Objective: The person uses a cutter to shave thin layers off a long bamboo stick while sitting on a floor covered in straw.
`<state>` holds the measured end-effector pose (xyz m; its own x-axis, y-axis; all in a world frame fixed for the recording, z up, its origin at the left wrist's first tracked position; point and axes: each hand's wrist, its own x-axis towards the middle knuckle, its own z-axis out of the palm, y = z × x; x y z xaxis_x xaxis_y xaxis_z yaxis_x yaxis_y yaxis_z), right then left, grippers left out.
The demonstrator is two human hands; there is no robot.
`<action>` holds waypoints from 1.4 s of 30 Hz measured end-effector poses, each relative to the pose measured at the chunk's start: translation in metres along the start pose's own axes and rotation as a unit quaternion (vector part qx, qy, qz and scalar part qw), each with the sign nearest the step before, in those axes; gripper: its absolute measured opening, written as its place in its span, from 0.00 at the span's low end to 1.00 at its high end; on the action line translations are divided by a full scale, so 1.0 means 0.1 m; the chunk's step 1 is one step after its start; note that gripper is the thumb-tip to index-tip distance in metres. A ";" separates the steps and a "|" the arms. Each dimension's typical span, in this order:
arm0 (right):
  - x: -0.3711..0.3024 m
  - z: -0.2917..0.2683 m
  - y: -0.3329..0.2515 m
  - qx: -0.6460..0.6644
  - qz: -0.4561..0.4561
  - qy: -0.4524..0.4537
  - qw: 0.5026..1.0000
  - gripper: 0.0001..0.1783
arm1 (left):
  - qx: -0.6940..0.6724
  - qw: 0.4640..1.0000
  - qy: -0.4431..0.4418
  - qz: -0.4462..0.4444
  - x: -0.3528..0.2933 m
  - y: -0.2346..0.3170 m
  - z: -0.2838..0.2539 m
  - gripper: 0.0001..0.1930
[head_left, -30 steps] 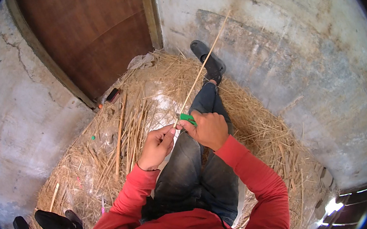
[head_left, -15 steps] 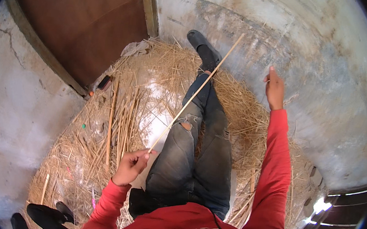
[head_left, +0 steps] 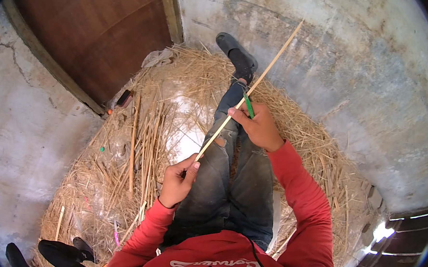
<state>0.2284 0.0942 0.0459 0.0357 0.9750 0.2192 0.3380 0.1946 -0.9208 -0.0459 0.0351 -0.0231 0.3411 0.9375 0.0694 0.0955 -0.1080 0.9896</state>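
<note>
A long, pale, thin strip of split bamboo or cane [head_left: 274,57] slants over my outstretched legs, its far end pointing up and right toward the wall. Its near end is pinched between the thumb and fingers of my left hand [head_left: 177,183]. Farther along, my right hand [head_left: 262,129] is closed around a slim green tool [head_left: 248,106], which lies against the strip. My right thumb presses on the strip beside it. The tool's blade or tip, if it has one, is too small to make out.
Loose straw [head_left: 200,62] covers the floor around my legs. Several long strips [head_left: 146,144] lie at the left, near a small dark object [head_left: 124,98]. Another person's black-clad feet [head_left: 63,256] show at lower left. A brown door [head_left: 89,26] and walls [head_left: 374,93] surround the spot.
My right hand has come in from the far right and closed on the strip, with the green tool now showing. My left hand has shifted slightly up and right with the strip.
</note>
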 end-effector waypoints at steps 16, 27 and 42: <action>0.14 -0.47 0.12 -0.029 -0.022 0.136 0.990 0.15 | 0.144 0.986 0.072 0.045 -0.23 -0.19 -0.14 0.16; -0.24 0.22 -0.13 -0.081 -0.033 0.008 0.996 0.23 | 0.023 0.999 -0.025 0.022 -0.04 0.14 0.05 0.17; -0.37 0.18 0.03 -0.382 -0.034 0.009 0.923 0.33 | 0.000 0.997 -0.062 -0.053 0.04 0.17 0.04 0.17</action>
<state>0.2108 0.0607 0.0287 0.0041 0.9601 0.2798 0.9049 0.1156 -0.4097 -0.0391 0.0356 -0.0067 0.4427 0.8951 -0.0525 0.1370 -0.0097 0.9905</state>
